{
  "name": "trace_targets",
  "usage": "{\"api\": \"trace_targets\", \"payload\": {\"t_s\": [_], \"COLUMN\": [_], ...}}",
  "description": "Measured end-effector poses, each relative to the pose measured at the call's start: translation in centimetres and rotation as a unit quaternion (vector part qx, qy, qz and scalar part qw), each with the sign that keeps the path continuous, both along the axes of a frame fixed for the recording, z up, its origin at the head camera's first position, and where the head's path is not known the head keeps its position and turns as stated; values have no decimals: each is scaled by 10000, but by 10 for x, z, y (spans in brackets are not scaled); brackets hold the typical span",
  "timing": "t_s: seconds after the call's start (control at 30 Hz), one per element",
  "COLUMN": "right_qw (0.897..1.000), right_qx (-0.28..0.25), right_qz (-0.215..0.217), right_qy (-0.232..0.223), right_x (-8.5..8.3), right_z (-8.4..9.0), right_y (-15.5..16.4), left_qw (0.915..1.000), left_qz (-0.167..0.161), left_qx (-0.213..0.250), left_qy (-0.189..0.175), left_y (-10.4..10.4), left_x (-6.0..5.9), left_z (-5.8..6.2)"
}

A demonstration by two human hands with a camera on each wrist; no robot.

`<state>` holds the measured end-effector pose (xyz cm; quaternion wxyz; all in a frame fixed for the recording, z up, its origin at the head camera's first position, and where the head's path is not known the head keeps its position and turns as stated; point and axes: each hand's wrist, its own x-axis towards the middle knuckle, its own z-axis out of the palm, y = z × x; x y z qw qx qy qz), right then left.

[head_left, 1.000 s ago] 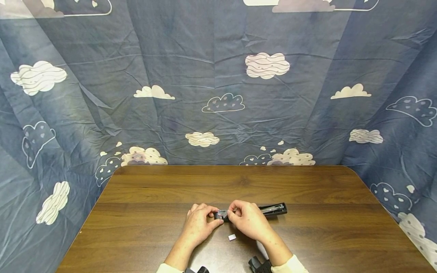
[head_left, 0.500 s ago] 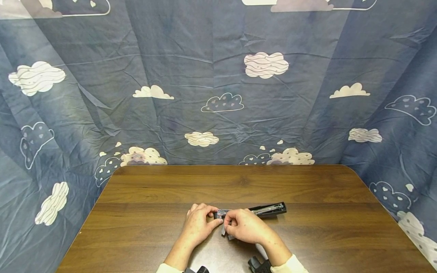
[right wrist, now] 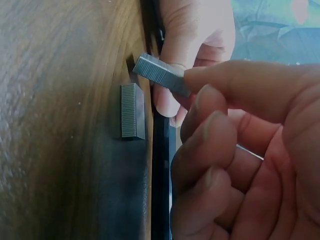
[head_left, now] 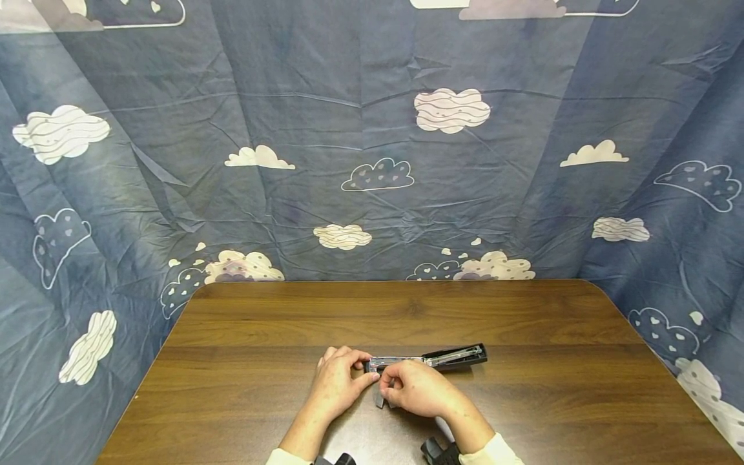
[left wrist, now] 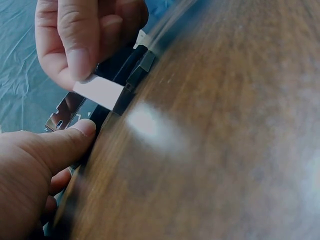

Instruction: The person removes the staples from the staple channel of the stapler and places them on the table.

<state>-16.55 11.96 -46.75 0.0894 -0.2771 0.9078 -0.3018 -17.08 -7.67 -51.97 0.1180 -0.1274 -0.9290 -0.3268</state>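
Note:
A black stapler [head_left: 465, 356] lies opened out across the table, its metal channel uncovered. My left hand [head_left: 340, 380] holds the stapler's left end between thumb and fingers. Just in front of the stapler, my right hand [head_left: 420, 389] pinches a short strip of staples [right wrist: 159, 73] between thumb and forefinger. In the left wrist view, that staple strip [left wrist: 100, 92] shows a pale, shiny face, close to the left thumb. A second staple strip [right wrist: 132, 111] sits on the tabletop beside the stapler, partly hidden by the right hand in the head view.
The brown wooden table [head_left: 261, 323] stretches out on both sides and behind the stapler. A blue curtain with printed clouds [head_left: 378, 116] hangs behind its far edge. A black wrist device [head_left: 442, 451] is on the right forearm.
My right hand has drawn back from over the stapler's channel toward the near side, with the strip in its fingers. More of the channel shows. The left hand keeps its hold.

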Motion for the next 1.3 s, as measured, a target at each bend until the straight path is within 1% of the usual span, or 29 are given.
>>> {"api": "trace_targets", "payload": {"t_s": [0.2, 0.47, 0.73, 1.07, 1.17, 1.3], "right_qw": [9994, 9988, 9982, 9981, 9983, 9976], "right_qx": [237, 337, 390, 387, 317, -69], "right_qz": [-138, -205, -235, -223, -259, -499], "right_qy": [220, 289, 401, 415, 405, 467], "right_x": [1, 1, 1, 0, -1, -3], "right_z": [-1, -2, -3, -3, -2, 1], "right_y": [1, 2, 3, 3, 1, 0], "left_qw": [10000, 9999, 10000, 10000, 10000, 9999], "left_qz": [21, 24, 24, 39, 53, 56], "left_qx": [-20, -46, -8, -27, -40, -55], "left_qy": [82, 144, 62, 12, 7, 62], "left_y": [0, 0, 1, 0, -2, -3], "left_x": [0, 1, 1, 0, 0, 0], "left_z": [-1, -1, -1, -1, -2, -3]}}
